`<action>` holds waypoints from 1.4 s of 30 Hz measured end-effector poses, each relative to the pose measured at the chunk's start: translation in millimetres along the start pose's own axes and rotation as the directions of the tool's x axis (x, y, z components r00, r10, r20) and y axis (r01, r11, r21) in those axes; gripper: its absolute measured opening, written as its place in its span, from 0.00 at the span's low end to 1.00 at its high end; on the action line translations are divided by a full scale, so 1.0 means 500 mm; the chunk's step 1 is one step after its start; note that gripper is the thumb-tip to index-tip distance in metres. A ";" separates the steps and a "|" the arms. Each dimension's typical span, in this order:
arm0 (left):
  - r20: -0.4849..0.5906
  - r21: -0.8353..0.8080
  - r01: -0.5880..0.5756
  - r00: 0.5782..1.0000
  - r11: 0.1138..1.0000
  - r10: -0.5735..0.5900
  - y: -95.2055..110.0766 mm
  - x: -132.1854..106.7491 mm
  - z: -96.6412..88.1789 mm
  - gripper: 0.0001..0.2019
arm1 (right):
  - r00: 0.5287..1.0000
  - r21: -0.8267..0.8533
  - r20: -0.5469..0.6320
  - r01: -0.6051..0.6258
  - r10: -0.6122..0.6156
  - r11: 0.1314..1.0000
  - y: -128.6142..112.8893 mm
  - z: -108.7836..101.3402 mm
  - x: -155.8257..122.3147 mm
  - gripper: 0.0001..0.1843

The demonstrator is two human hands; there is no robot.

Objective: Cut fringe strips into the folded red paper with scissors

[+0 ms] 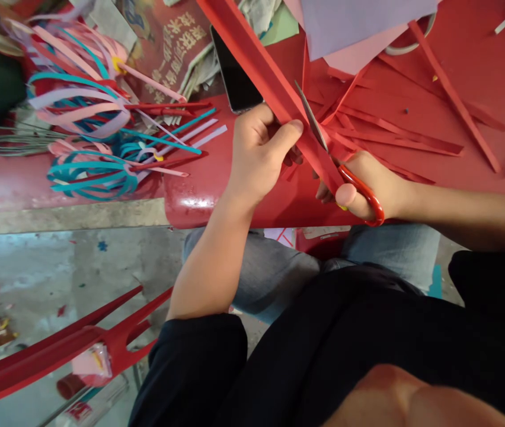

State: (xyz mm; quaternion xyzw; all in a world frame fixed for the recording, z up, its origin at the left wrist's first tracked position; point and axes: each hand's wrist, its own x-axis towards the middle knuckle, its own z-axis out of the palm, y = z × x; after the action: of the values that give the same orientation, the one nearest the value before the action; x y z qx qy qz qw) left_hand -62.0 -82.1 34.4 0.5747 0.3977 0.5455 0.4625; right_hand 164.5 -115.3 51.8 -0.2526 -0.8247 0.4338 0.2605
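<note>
My left hand (pixel 261 148) pinches a long strip of red paper (pixel 274 83) between thumb and fingers; the strip slants from the top of the view down to my right hand. My right hand (pixel 372 184) is closed round the red handles of a pair of scissors (pixel 366 193). Their blades (pixel 317 124) lie along the strip, apparently cutting it lengthwise. Beyond the blades, loose narrow red paper strips (pixel 412 139) are spread over the red tabletop (pixel 470 53). The fingers under the paper are partly hidden.
Bundles of looped coloured paper strips (pixel 88 107) lie at the left. A black phone (pixel 237 74) rests beyond my left hand. Purple paper sheets (pixel 359 24) partly cover a tape roll (pixel 406 44) at the back. A red plastic chair (pixel 57 350) stands at the lower left.
</note>
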 end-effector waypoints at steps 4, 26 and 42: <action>-0.013 -0.011 0.020 1.000 1.000 -0.020 0.000 0.003 0.001 0.19 | 0.996 0.077 -0.057 -0.059 0.064 0.995 -0.003 0.002 0.000 0.45; -0.075 0.074 -0.070 0.994 0.995 0.075 -0.072 0.025 -0.025 0.25 | 0.983 0.140 -0.016 -0.176 0.180 0.974 -0.009 -0.001 0.003 0.46; -0.062 0.067 -0.140 0.988 0.988 0.144 0.004 0.011 -0.006 0.29 | 0.999 0.066 0.028 -0.019 0.017 0.998 0.004 -0.010 0.001 0.46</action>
State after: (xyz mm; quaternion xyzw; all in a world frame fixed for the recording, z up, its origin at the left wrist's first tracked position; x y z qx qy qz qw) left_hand -64.4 -77.2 37.6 0.5973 0.3877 0.5831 0.3911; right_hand 167.7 -111.1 52.6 -0.2453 -0.8110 0.4667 0.2537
